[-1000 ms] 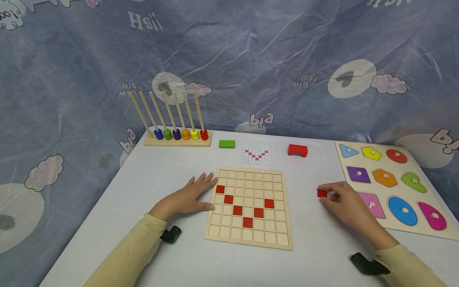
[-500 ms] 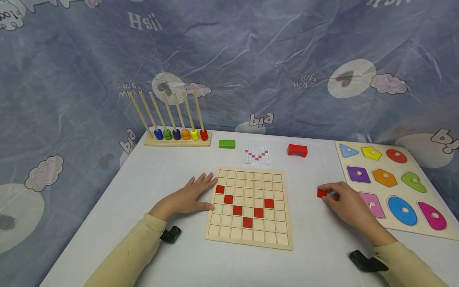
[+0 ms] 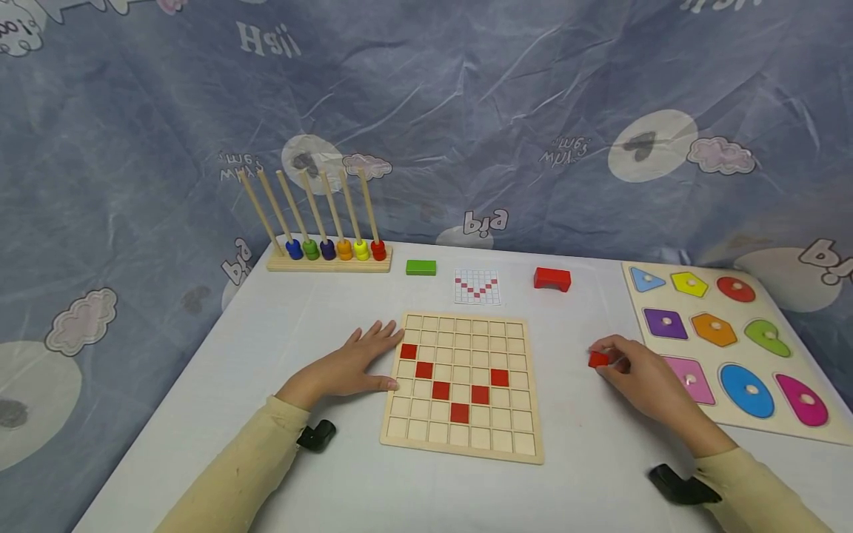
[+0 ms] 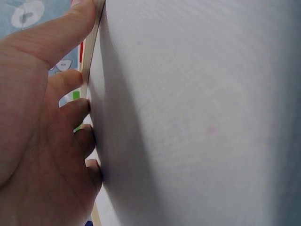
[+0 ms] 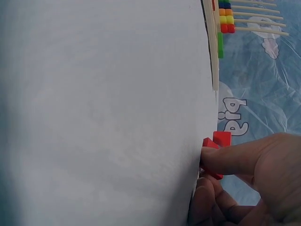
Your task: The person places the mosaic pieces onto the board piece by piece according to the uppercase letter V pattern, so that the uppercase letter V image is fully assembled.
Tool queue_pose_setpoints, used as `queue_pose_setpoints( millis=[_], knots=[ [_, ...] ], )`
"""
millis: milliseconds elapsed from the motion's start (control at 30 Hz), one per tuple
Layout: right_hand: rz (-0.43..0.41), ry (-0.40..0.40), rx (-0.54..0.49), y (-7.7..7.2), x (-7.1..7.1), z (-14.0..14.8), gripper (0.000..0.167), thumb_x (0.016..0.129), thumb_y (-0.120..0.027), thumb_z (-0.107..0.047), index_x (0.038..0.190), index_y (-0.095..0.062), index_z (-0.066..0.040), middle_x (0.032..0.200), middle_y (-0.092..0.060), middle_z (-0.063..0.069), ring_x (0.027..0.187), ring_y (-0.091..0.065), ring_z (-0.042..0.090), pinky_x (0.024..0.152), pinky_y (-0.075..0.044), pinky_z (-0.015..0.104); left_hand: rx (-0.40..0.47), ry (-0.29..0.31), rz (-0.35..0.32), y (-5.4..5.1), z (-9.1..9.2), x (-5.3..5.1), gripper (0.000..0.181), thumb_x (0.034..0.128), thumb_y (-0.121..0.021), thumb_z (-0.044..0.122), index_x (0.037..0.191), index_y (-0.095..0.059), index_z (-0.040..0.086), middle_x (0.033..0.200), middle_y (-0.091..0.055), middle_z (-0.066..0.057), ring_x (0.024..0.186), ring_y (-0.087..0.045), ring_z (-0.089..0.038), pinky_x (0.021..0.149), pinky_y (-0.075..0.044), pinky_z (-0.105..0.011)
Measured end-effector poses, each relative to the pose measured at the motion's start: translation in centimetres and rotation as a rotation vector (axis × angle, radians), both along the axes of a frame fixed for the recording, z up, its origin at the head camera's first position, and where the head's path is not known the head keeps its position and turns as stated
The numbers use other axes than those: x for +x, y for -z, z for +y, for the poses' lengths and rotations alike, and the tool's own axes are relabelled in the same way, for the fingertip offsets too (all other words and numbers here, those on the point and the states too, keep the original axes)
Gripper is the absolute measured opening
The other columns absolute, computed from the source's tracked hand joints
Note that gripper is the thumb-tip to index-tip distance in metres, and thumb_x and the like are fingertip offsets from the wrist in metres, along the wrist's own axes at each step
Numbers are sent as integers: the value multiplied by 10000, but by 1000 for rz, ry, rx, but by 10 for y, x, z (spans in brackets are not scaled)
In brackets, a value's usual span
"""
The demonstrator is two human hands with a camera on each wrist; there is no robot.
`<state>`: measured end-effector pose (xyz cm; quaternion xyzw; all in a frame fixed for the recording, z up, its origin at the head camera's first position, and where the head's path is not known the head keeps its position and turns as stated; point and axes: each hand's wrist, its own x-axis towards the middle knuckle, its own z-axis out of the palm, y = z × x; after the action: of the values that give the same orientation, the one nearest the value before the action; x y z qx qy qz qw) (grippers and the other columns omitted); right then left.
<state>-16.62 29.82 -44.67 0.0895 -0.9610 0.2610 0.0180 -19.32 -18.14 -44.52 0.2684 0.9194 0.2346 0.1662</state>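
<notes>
A square wooden grid board [image 3: 462, 453] lies on the white table, with several red squares in its cells forming a V shape. My left hand [image 3: 353, 364] rests at its left edge, fingers spread and thumb touching the frame. To the right of the board, just above or on the table, my right hand [image 3: 636, 374] pinches a small red cube [image 3: 599, 359] between thumb and fingers. The thumb partly covers the cube [image 5: 210, 143] in the right wrist view. Behind the board lies a pattern card [image 3: 477, 287] printed with a red V on a grid.
At the back left stands a wooden peg rack [image 3: 329, 266] with coloured beads. A green block [image 3: 421, 268] and a red arch block [image 3: 552, 279] sit along the back. A shape puzzle board [image 3: 716, 370] lies at the right, close beside the right hand.
The red cube has turned and tilted slightly in my right fingers, whose thumb has shifted a little. My left hand and the board stay in place.
</notes>
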Motion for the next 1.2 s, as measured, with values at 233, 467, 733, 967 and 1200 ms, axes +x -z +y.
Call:
queue_pose_setpoints(
  millis=[233,467,733,967,1200],
  knots=[
    [-39,5,-6,-2,1,-1,332,912,-745,-66,1220,-629,-112,837,-569,28,759,-522,204,583,-447,257,8,2,0,1,0,0,941,909,-738,478,1630,-244,130,1693,-139,-114,1564,-26,-336,1242,2,-564],
    [-30,14,-5,-3,2,-2,322,938,-716,-70,1247,-635,-110,826,-555,32,754,-514,206,572,-434,256,7,9,3,1,-1,-1,939,912,-736,479,1631,-242,132,1694,-135,-110,1565,-23,-332,1242,2,-565],
    [-12,24,-31,-3,2,-3,287,964,-680,-65,1241,-618,-104,866,-615,56,766,-540,215,598,-463,247,6,12,8,1,-1,-1,946,907,-736,488,1631,-241,134,1694,-135,-112,1565,-26,-333,1241,3,-566],
    [15,26,-52,-3,3,-6,239,960,-694,-81,1189,-629,-95,966,-701,107,832,-618,236,665,-515,235,2,6,1,0,0,-1,949,906,-737,488,1634,-235,143,1696,-128,-102,1566,-17,-323,1244,9,-554],
    [29,17,-71,-4,5,-12,250,945,-716,-72,1182,-641,-96,971,-708,104,836,-639,236,664,-528,203,0,0,1,0,0,0,950,905,-740,487,1633,-237,141,1695,-135,-105,1566,-18,-326,1244,4,-557]
  ],
)
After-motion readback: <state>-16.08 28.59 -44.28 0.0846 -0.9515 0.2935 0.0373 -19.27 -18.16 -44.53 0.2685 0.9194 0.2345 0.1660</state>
